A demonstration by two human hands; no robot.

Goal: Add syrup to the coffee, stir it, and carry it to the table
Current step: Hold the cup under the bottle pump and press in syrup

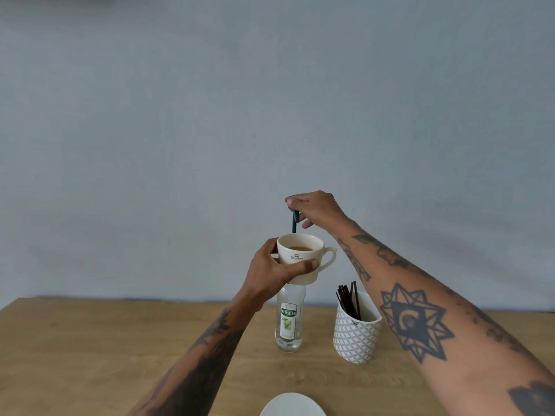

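My left hand grips a white coffee cup by its body and holds it in the air, handle pointing right. Brown coffee shows inside. The cup hangs in front of the upper part of a clear syrup bottle with a green-and-white label, which stands on the wooden counter. A dark green pump spout rises from behind the cup, its nozzle just above the far rim. My right hand rests on top of the pump head, fingers curled around it. The bottle's neck is hidden by the cup.
A white patterned holder with several dark stir sticks stands right of the bottle. A white saucer's rim shows at the bottom edge. The wooden counter ends at a plain grey wall.
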